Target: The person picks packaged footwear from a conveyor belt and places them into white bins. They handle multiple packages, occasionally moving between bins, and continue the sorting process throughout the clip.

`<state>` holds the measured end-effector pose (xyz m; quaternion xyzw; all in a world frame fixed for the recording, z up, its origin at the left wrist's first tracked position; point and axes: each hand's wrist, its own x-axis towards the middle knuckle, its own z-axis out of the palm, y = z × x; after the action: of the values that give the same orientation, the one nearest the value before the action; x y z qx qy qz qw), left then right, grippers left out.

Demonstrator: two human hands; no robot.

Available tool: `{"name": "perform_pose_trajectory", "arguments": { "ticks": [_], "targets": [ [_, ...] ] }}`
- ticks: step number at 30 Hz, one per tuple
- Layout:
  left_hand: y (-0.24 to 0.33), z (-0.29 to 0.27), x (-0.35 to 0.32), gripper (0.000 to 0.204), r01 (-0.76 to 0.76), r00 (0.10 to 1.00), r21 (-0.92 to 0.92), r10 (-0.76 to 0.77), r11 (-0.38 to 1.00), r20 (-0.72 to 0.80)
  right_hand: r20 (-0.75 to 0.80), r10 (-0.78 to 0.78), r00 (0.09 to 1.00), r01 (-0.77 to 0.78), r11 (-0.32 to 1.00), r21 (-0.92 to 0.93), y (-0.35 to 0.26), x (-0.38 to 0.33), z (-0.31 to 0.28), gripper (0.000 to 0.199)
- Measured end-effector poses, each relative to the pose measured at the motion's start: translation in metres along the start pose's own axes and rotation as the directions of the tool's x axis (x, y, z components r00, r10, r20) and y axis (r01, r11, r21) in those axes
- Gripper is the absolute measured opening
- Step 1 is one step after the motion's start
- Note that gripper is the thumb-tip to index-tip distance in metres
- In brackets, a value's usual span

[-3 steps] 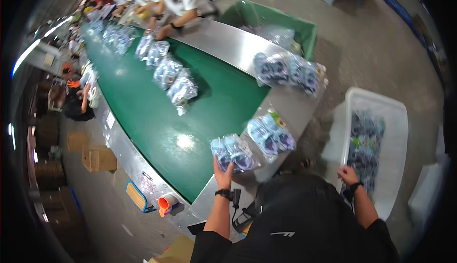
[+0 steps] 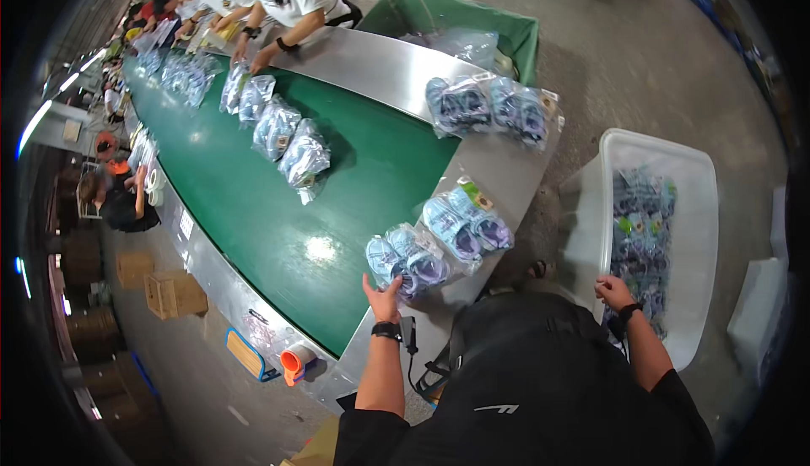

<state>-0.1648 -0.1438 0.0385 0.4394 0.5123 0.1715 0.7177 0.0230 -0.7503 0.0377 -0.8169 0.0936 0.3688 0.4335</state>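
My left hand [image 2: 385,300] is open, thumb and forefinger spread, at the near edge of a clear plastic bag of pale blue clogs [image 2: 407,259]. The fingertips seem to touch the bag, which lies on the metal end of the table. A second bag of clogs [image 2: 467,223] with a green tag lies just beyond it, to the right. Curled closed, my right hand [image 2: 613,291] hangs over the near left rim of a white tub [image 2: 704,238]; nothing shows in it. Several bagged clogs [image 2: 641,246] fill the tub's bottom.
More bagged clogs [image 2: 489,107] lie at the table's far right corner. Several bags [image 2: 278,132] form a row on the green conveyor belt [image 2: 228,204]. A green bin [image 2: 515,31] stands behind. Co-workers [image 2: 295,2] line the far side. An orange cup [image 2: 295,360] sits on the left edge.
The whole view has shifted slightly, with the belt and bags appearing farther left and up. My left hand's fingers have spread a little wider beside the bag. The right hand stays by the tub.
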Motion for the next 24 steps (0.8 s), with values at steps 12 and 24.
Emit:
{"name": "perform_pose_trajectory", "arguments": {
  "ticks": [12, 24],
  "targets": [
    [0.047, 0.017, 0.015, 0.062, 0.195, 0.948, -0.261, -0.113, 0.945, 0.299, -0.106, -0.148, 0.983, 0.151, 0.988, 0.024, -0.057, -0.01, -0.016, 0.034],
    [0.045, 0.302, -0.206, 0.09, -0.04, 0.656, 0.364, -0.25, 0.93, 0.712, 0.326, -0.272, 0.905, -0.052, 0.691, 0.721, -0.163, -0.051, -0.014, 0.064]
  ]
}}
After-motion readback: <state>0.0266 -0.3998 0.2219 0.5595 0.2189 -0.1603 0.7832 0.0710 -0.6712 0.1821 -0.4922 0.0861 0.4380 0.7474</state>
